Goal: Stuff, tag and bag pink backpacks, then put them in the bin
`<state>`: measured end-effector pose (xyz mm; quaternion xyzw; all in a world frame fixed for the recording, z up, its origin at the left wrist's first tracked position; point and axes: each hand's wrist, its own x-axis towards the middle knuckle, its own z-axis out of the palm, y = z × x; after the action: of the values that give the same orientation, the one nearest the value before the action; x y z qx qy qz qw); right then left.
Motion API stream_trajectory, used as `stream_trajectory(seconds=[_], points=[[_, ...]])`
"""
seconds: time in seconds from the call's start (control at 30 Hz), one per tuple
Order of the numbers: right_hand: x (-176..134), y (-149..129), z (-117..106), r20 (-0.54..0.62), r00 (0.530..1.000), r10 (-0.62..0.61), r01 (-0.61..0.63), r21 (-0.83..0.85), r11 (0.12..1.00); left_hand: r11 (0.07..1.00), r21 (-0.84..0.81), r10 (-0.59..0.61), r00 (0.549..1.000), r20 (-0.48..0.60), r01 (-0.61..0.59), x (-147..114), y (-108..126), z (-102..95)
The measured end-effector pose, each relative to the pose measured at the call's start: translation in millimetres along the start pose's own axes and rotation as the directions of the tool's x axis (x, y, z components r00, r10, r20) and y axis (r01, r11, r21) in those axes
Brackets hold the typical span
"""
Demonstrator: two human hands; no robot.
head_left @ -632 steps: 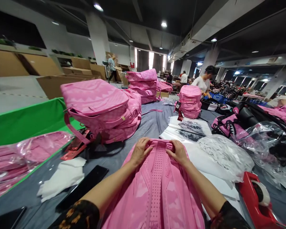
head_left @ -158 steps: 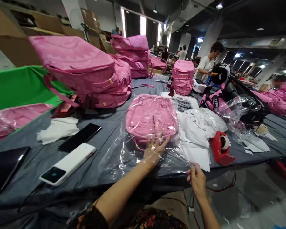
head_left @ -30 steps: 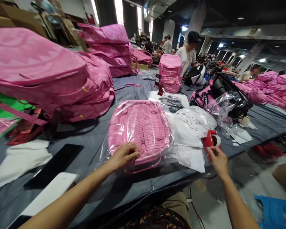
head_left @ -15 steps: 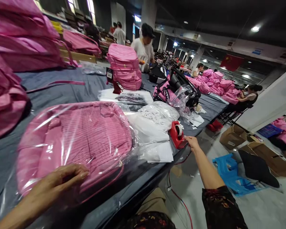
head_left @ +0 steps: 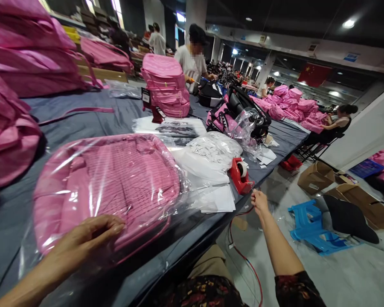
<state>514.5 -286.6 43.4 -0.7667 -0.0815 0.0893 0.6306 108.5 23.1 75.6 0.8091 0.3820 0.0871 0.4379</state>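
A pink backpack [head_left: 128,170] lies flat on the table inside a clear plastic bag [head_left: 185,200]. Over its near edge, my left hand [head_left: 99,230] has its fingers pinched together on the bag's loose plastic. My right hand [head_left: 260,201] is closed just off the table's edge, in front of a red tape dispenser [head_left: 240,181]. Its fingers pinch the end of the clear tape from the dispenser, though the strip itself is barely visible. Beside the dispenser are a stack of white papers [head_left: 219,198] and a plastic bag of small white slips [head_left: 214,149].
Pink backpacks are piled at left [head_left: 28,51]; another pink backpack [head_left: 166,87] stands farther back. A person in a white shirt [head_left: 187,59] works across the table. Right of the table, a blue stool [head_left: 310,226] and cardboard boxes [head_left: 316,177] stand on the floor.
My right hand has drawn slightly away from the tape dispenser, toward me, and closed more tightly. My left hand stays at the bagged backpack. The view has shifted a little.
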Motion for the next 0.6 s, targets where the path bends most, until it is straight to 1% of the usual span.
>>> stream_trajectory(seconds=[0.07, 0.1, 0.13, 0.17, 0.2, 0.23, 0.27, 0.3, 0.33, 0.37, 0.4, 0.43, 0.47, 0.5, 0.53, 0.57, 0.6], points=[[-21, 4, 32, 0.125, 0.991, 0.045, -0.055, 0.078, 0.995, 0.993, -0.118, 0.018, 1.000, 0.011, -0.017, -2, 2, 0.1], [-33, 2, 50, 0.205, 0.977, 0.061, -0.083, 0.104, 0.991, 0.986, -0.162, 0.040, 0.999, 0.013, -0.037, -3, 4, 0.3], [-46, -2, 68, 0.302, 0.951, 0.067, -0.111, 0.130, 0.985, 0.981, -0.184, 0.066, 0.998, 0.011, -0.063, -4, 5, 0.7], [-60, -10, 84, 0.413, 0.909, 0.060, -0.135, 0.156, 0.979, 0.976, -0.198, 0.099, 0.995, 0.015, -0.094, -4, 5, 1.1], [-73, -21, 98, 0.528, 0.849, 0.032, -0.148, 0.179, 0.973, 0.970, -0.209, 0.130, 0.991, 0.021, -0.122, -4, 5, 1.5], [-83, -34, 111, 0.636, 0.771, -0.019, -0.140, 0.198, 0.970, 0.966, -0.217, 0.150, 0.989, 0.013, -0.143, -3, 4, 2.0], [-91, -50, 122, 0.730, 0.678, -0.088, -0.098, 0.208, 0.973, 0.963, -0.220, 0.161, 0.987, 0.004, -0.156, -1, 2, 2.5], [-97, -66, 132, 0.805, 0.569, -0.165, -0.013, 0.210, 0.978, 0.962, -0.220, 0.163, 0.987, -0.007, -0.160, 1, -1, 3.1], [-100, -83, 144, 0.863, 0.446, -0.236, 0.112, 0.207, 0.972, 0.963, -0.219, 0.161, 0.987, -0.015, -0.160, 3, -4, 3.9], [-102, -99, 156, 0.905, 0.316, -0.285, 0.266, 0.204, 0.942, 0.963, -0.217, 0.161, 0.987, -0.016, -0.161, 5, -7, 4.8], [-103, -113, 169, 0.934, 0.184, -0.307, 0.425, 0.206, 0.881, 0.963, -0.213, 0.166, 0.986, -0.012, -0.165, 6, -9, 5.7], [-103, -124, 184, 0.952, 0.062, -0.301, 0.572, 0.213, 0.792, 0.963, -0.205, 0.176, 0.984, -0.011, -0.174, 7, -11, 6.4], [-103, -133, 199, 0.961, -0.044, -0.272, 0.693, 0.225, 0.684, 0.963, -0.192, 0.188, 0.982, -0.015, -0.188, 8, -13, 7.0], [-103, -138, 214, 0.966, -0.127, -0.225, 0.785, 0.236, 0.573, 0.963, -0.175, 0.202, 0.979, -0.022, -0.203, 8, -14, 7.2], [-102, -141, 229, 0.969, -0.184, -0.163, 0.849, 0.240, 0.471, 0.964, -0.156, 0.213, 0.977, -0.028, -0.214, 8, -14, 7.1], [-101, -143, 242, 0.972, -0.213, -0.097, 0.890, 0.234, 0.391, 0.965, -0.140, 0.218, 0.975, -0.036, -0.221, 7, -14, 6.7], [-99, -143, 253, 0.976, -0.214, -0.034, 0.918, 0.213, 0.334, 0.966, -0.128, 0.221, 0.974, -0.040, -0.224, 7, -13, 6.3]])
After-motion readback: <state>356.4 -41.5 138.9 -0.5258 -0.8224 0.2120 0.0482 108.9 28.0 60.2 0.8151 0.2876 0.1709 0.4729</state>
